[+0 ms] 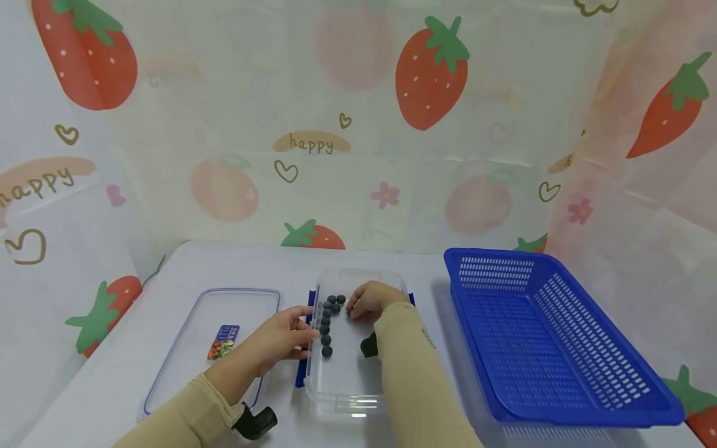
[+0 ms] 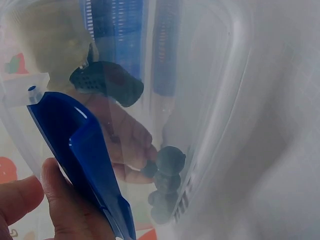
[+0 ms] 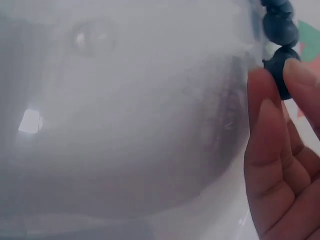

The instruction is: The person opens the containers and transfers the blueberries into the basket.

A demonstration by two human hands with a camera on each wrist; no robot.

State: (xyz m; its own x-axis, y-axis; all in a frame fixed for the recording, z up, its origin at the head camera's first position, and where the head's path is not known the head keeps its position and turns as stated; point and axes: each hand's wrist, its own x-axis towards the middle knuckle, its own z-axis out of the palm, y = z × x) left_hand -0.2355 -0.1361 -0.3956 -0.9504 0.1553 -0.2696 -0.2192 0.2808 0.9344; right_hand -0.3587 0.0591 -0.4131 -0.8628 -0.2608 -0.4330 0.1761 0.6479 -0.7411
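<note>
Inside a clear plastic box [image 1: 350, 373], several dark blueberries [image 1: 325, 330] form a line along the left wall that bends right at the far end. My right hand [image 1: 374, 300] reaches into the box past that bend. In the right wrist view, its thumb and fingers pinch a blueberry [image 3: 276, 71] right beside others. My left hand [image 1: 280, 336] rests against the box's left side with fingers spread. Its fingertips touch the blue latch [image 2: 85, 150], which hangs folded outward in the left wrist view.
A clear lid [image 1: 185, 348] with a blue rim and a small label [image 1: 224, 341] lies left of the box. To the right stands a large blue slotted basket [image 1: 504, 348] over a clear container. A strawberry-print curtain [image 1: 347, 186] hangs behind the white table.
</note>
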